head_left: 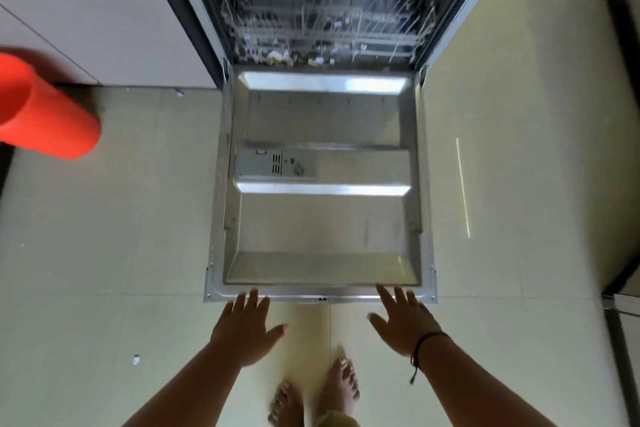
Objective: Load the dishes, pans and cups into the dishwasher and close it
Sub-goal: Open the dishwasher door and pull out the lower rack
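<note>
Left hand [244, 329] seen from the back, fingers straight and spread, thumb splayed toward the other hand, holding nothing; fingertips [254, 294] at or overlapping the near edge of the lowered dishwasher door [322, 222], actual contact not certain. Right hand [403, 321] likewise flat and spread, empty, fingertips [382, 289] at the same near edge, contact equally unclear; dark cord bracelet [424, 340] on its wrist. Door fully down and level, stretching away from both sets of fingertips, steel inner face up, with the detergent dispenser [277, 165] beyond the left hand, on that side of the panel. Past the far end of the door, dishwasher cavity open, wire rack [325, 21] inside, blurred; small pale and dark items along the rack's front edge, too indistinct to identify. Orange cylindrical cup [52, 111] far out to the left of the left hand, blurred, at the frame edge, lying tilted; support not discernible. Pale cabinet front [104, 10] to the left of the cavity. Light tiled floor [121, 253] under and around both hands, small white scrap [136, 359] on it beside the left forearm. Two bare feet [311, 395] between the forearms, behind the hands.
</note>
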`<state>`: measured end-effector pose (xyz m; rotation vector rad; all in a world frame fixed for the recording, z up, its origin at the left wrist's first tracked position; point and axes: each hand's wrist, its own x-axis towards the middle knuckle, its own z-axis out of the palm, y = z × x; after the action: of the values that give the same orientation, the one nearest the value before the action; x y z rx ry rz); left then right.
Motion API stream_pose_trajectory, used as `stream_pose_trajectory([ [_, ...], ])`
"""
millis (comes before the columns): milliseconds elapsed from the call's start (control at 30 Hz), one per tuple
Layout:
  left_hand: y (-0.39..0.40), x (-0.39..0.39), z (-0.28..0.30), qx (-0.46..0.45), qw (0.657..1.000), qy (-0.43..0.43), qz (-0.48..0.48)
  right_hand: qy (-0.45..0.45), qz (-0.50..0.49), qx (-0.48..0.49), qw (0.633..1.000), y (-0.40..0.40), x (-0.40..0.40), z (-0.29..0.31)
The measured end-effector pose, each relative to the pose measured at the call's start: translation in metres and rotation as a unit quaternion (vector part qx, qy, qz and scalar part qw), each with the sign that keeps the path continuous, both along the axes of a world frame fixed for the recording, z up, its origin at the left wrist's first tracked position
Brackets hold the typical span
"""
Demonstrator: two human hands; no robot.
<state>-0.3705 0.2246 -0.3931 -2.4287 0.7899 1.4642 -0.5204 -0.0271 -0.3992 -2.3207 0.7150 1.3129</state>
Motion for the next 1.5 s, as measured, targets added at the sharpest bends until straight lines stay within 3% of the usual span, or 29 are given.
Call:
stream_pose_trajectory([
  [233,-0.041,0.118,0.055,-0.038,0.996,-0.076,0.029,-0.057,-0.012,-0.056,0.997,-0.057,0.097,0.053],
  [400,-0.091,0.211,0.065,-0.075,0.988,-0.130,-0.026,-0.120,-0.073,-0.065,0.988,-0.093,0.196,0.065],
  [500,-0.119,0.259,0.059,-0.077,0.984,-0.156,-0.026,-0.155,-0.090,-0.068,0.981,-0.116,0.243,0.055],
  [667,-0.173,0.331,0.034,-0.107,0.973,-0.205,-0.005,-0.170,-0.026,-0.118,0.978,-0.170,0.312,0.031],
  [933,-0.261,0.420,-0.035,-0.176,0.938,-0.299,-0.018,-0.264,0.009,-0.223,0.938,-0.267,0.410,-0.026],
  [1100,-0.280,0.444,-0.061,-0.173,0.926,-0.327,-0.069,-0.262,0.061,-0.237,0.934,-0.284,0.438,-0.046],
  [1300,-0.277,0.433,-0.064,-0.208,0.913,-0.351,-0.030,-0.291,0.048,-0.272,0.916,-0.270,0.434,-0.044],
  [1500,-0.231,0.362,-0.046,-0.185,0.941,-0.281,-0.028,-0.277,0.032,-0.272,0.921,-0.223,0.372,-0.041],
])
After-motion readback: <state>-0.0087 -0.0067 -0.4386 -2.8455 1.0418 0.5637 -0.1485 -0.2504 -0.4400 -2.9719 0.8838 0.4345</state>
